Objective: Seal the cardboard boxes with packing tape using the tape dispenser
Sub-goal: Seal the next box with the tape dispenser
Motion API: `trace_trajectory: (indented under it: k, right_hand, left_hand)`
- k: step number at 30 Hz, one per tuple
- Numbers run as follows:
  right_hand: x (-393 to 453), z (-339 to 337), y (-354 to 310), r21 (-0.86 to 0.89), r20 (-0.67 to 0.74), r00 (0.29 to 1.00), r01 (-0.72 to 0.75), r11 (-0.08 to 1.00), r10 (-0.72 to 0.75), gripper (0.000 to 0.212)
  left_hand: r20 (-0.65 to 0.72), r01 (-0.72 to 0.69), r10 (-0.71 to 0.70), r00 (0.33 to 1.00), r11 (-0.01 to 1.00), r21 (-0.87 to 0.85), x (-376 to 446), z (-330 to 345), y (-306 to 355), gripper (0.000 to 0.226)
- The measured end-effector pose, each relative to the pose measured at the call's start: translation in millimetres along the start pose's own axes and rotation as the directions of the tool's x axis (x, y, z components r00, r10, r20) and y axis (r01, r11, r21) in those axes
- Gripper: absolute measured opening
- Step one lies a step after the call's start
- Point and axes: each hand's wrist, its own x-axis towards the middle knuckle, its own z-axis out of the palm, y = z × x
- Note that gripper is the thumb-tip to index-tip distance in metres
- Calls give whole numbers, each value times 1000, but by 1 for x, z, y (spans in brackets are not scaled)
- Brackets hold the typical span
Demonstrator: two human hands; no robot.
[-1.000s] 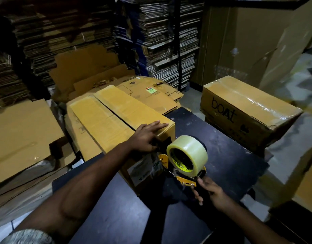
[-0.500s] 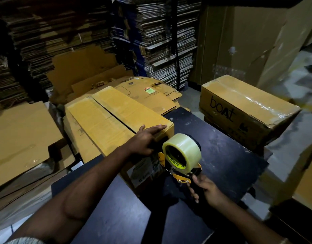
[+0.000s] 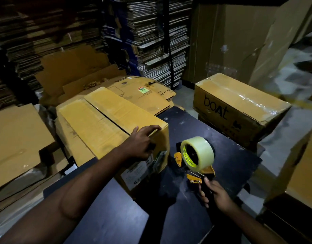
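Left hand (image 3: pixel 140 144) flat on the near end of the cardboard box (image 3: pixel 105 124), fingers loose; box at the desk's (image 3: pixel 227 155) left edge. Right hand (image 3: pixel 216 192) fingers wrapped round the tape dispenser (image 3: pixel 195 155), held just beside the box over the desk's middle.

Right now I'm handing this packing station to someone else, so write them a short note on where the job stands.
Left hand: rests on the near end of the open box, fingers fairly straight.
Right hand: grips the tape dispenser handle, roll off the box, above the black table.
Done: the boAt box at right looks taped.
Left: the open box's centre seam shows no tape; run the dispenser along it.
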Motion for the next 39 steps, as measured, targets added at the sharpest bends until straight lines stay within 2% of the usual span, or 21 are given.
trace_trajectory:
  k: [2,4,6,9,11,13,15,19,22,26,32,34,36,39]
  right_hand:
    - [0,4,-5,6,15,999,32,999,-32,78]
    - [-1,7,-10,2,36,998,49,999,-49,77]
    - [-2,11,-15,1,43,997,63,998,-63,74]
    - [-3,14,-21,12,48,995,86,996,-87,69]
    - [-2,17,-26,32,52,993,104,994,-105,75]
    - [0,20,-31,38,52,992,112,993,-114,82]
    - [2,21,-36,42,53,991,121,992,-123,84]
    - [5,28,-49,79,67,989,127,989,-132,82]
    - [8,37,-64,147,87,985,135,980,-149,81]
    - [9,56,-90,214,189,968,123,969,-164,86]
    - [12,88,-117,182,339,925,111,977,-169,76]
    - [10,104,-124,131,371,915,118,984,-159,74]
    - [10,120,-127,89,377,915,118,989,-143,81]
    - [12,143,-128,63,399,910,101,993,-118,70]
  left_hand:
    - [27,9,-11,1000,999,49,2,1,1,24]
    - [69,31,-38,997,994,102,6,4,3,57]
    - [76,55,-65,995,990,130,10,6,6,80]
    - [19,87,-89,996,992,93,8,8,8,95]
    - [-80,163,-161,984,986,18,3,10,12,105]
    - [-181,320,-321,930,947,-37,-2,15,19,110]
    - [-230,453,-441,868,892,0,-9,23,27,99]
    - [-193,582,-560,806,810,79,-23,38,37,90]
    - [-152,552,-538,829,831,71,-28,37,41,84]
    - [-79,496,-492,867,867,50,-40,27,41,72]
    - [-28,395,-394,918,916,63,-71,25,36,88]
    - [-70,324,-320,945,943,74,-82,26,31,98]
    - [-91,256,-247,965,960,116,-94,29,24,109]
    - [-146,162,-140,979,975,152,-114,33,17,103]
